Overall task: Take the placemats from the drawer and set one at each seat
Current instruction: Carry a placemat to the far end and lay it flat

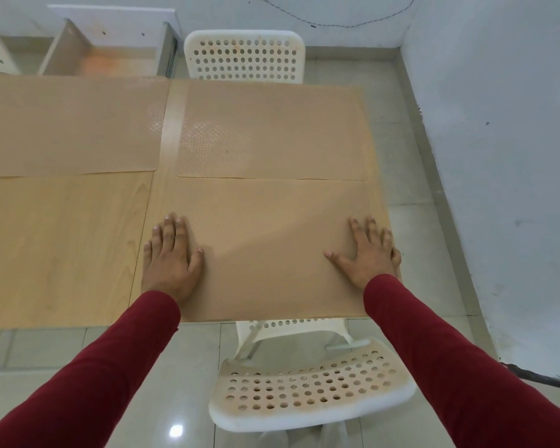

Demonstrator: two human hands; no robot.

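At the near right end of the table (pixel 62 247), my left hand (pixel 170 257) and right hand (pixel 367 250) lie flat with fingers spread on the nearest placemat (pixel 272 247). Toward 12 o'clock a second placemat (pixel 272 130) touches its far edge; a third placemat (pixel 68 124) lies at 10 o'clock. White chairs stand at 12 (pixel 244 56) and 6 (pixel 304 389).

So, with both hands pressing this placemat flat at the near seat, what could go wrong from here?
1. The near placemat seems to reach the table's near and right edges, with the right hand at the right edge; a push could slide it into an overhang.
2. Its far edge meets the far placemat; sliding forward may overlap or shift that one.
3. The near chair stands close beneath the edge, so stepping in could bump it.
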